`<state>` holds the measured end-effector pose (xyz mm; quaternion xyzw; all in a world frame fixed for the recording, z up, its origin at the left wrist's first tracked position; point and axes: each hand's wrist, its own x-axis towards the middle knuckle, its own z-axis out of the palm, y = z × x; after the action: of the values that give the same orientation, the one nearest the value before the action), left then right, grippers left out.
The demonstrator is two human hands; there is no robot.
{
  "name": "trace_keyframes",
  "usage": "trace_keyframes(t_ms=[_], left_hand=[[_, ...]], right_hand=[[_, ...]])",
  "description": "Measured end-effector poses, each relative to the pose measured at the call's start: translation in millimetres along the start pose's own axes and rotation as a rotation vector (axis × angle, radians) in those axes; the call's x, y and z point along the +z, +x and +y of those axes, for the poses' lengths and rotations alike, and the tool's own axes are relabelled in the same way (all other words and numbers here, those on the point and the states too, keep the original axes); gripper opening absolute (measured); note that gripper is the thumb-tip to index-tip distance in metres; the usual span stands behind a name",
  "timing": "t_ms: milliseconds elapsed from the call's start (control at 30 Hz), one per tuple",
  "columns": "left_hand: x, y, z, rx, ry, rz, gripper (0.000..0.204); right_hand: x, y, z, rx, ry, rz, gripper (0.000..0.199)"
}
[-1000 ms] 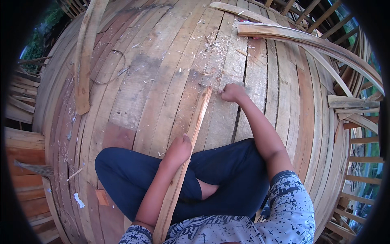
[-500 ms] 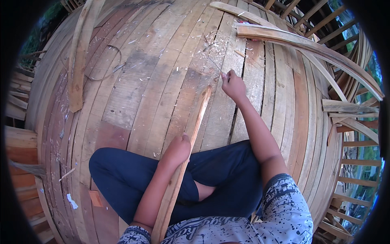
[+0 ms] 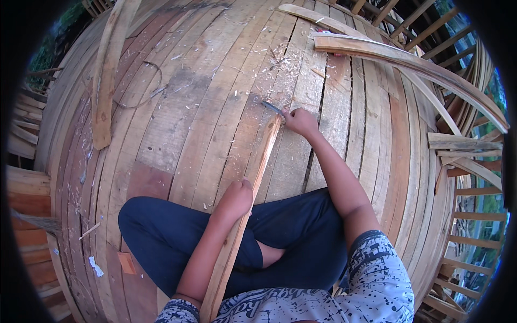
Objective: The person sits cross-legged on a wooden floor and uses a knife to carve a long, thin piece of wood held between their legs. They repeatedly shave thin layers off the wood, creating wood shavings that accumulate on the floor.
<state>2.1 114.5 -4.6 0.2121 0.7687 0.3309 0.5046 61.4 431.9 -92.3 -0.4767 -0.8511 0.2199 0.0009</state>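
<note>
A long wooden strip (image 3: 257, 171) runs from under my left arm, across my lap, to a narrowed far end above the floor. My left hand (image 3: 237, 199) is wrapped round it near its middle. In my right hand (image 3: 301, 121) is a knife (image 3: 272, 107), its thin dark blade pointing away to the left. The blade lies at the far tip of the strip, close to or touching it; which of the two I cannot tell. The fingers of my right hand hide the knife's handle. Pale wood shavings (image 3: 281, 59) are scattered on the floor beyond the tip.
Boards make up the floor (image 3: 215, 145). A long plank (image 3: 102, 102) lies at the left, and curved planks (image 3: 398, 51) lie at the far right. A thin hoop-like strip (image 3: 160, 75) rests on the boards at left. Slatted railing (image 3: 476, 216) borders the right side.
My right hand has come nearer and slightly left, bringing the knife blade from beyond the strip to its tip. The left hand and the strip stay in place.
</note>
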Motion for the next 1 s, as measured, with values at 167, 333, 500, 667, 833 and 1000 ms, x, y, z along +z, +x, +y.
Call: trace_keyframes(t_ms=[167,333,500,667,833,1000], left_hand=[[1.5,-1.6,10.8,-0.027,-0.024,-0.004,0.057],[2.0,-1.4,10.6,-0.032,-0.039,-0.003,0.058],[2.1,0.4,8.7,-0.039,-0.051,-0.004,0.059],[3.5,0.5,12.6,-0.023,-0.019,-0.013,0.061],[3.4,1.6,8.4,-0.04,-0.028,-0.013,0.061],[4.0,-2.4,13.5,-0.04,-0.04,-0.015,0.06]], right_hand=[[-7.6,-3.8,-1.4,0.035,-0.011,-0.034,0.073],[1.1,6.6,7.5,0.086,0.109,-0.011,0.07],[2.6,11.6,11.0,0.204,0.352,-0.153,0.06],[-1.4,11.0,18.4,0.351,0.897,-0.342,0.051],[-32.7,8.0,10.6,0.347,1.076,-0.263,0.049],[-34.9,2.3,14.4,0.343,0.906,-0.091,0.054]])
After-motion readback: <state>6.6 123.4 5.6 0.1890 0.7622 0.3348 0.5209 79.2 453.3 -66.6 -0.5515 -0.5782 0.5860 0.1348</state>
